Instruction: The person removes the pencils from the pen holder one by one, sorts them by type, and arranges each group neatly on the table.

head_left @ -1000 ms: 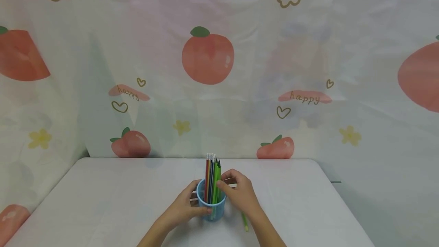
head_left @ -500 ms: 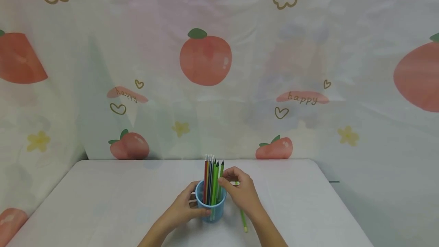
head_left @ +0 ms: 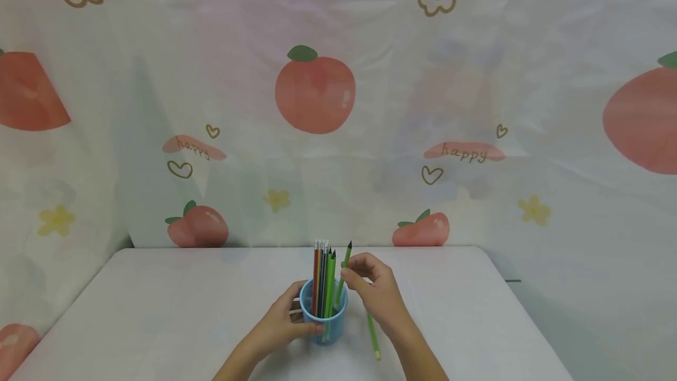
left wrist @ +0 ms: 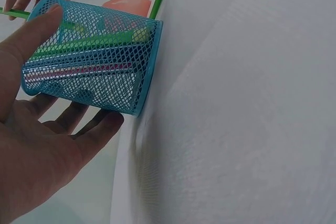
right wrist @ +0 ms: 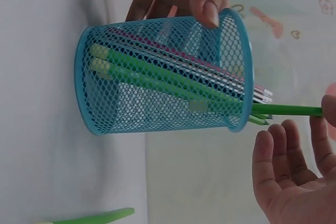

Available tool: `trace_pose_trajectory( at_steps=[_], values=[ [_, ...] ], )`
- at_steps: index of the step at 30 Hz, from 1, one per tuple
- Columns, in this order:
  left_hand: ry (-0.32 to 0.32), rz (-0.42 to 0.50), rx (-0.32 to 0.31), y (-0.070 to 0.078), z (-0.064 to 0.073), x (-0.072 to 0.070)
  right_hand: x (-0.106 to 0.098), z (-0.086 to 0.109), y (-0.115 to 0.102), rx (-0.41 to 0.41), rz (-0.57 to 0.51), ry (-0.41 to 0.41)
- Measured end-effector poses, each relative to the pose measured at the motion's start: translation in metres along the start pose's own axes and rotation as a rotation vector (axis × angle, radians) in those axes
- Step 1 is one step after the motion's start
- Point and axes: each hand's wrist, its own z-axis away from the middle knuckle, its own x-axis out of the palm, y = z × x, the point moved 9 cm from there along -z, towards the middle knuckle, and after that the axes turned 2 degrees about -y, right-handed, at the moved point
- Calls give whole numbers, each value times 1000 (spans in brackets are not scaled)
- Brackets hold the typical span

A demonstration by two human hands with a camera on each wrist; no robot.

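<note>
A blue mesh pencil cup (head_left: 330, 329) stands on the table with several pencils in it, some green with black tips, others dark or red with erasers upward. My left hand (head_left: 282, 319) grips the cup's left side, thumb across the front and fingers behind. Between thumb and index finger my right hand (head_left: 378, 290) pinches a green pencil (head_left: 347, 256), its black tip up. That pencil leans right, and its lower end is still inside the cup, seen through the mesh (right wrist: 173, 77) in the right wrist view. The lower pencil ends (left wrist: 105, 43) show in the left wrist view.
Another green pencil (head_left: 374, 337) lies on the white table (head_left: 185, 310), right of the cup and partly under the right hand. A fruit-patterned cloth (head_left: 370, 193) hangs behind the table's far edge.
The pinched green pencil has separated from the others, rising and leaning to the right with my right hand. My left hand keeps hold of the cup, which stays in place.
</note>
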Motion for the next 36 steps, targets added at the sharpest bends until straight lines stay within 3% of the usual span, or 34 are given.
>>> trace_pose_trajectory(
  at_steps=[22, 36],
  values=[
    [-9, 6, 18, 1, 0, 0, -12, 2, -11, -1, -210, -31],
    [-12, 11, 17, -1, 0, 0, -21, 3, -16, -38, -274, -58]
  ],
)
